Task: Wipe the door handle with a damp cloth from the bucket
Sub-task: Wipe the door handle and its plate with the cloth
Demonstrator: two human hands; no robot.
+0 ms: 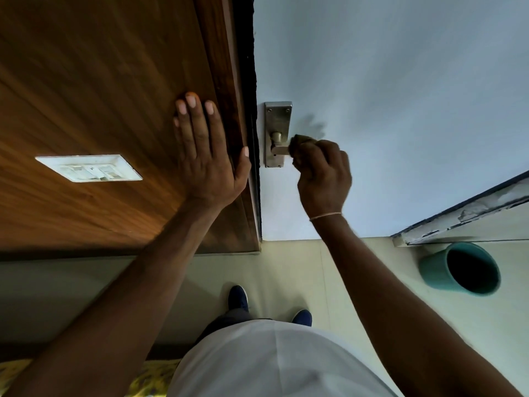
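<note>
Bucket [435,270] on floor, interior dark, contents unclear.

Home interior, doorway: wood-grain panel [100,81] carrying a white switch plate [88,168], pale painted door [400,96], tiled floor [286,267], teal bucket [438,272] sitting by the threshold.

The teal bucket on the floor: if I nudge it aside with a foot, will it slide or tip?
The bucket is tapered and sits upright on smooth tile, so it probably slides. Its inside looks dark, so I can't judge the water level; if nearly empty, a high push may tip it.
</note>
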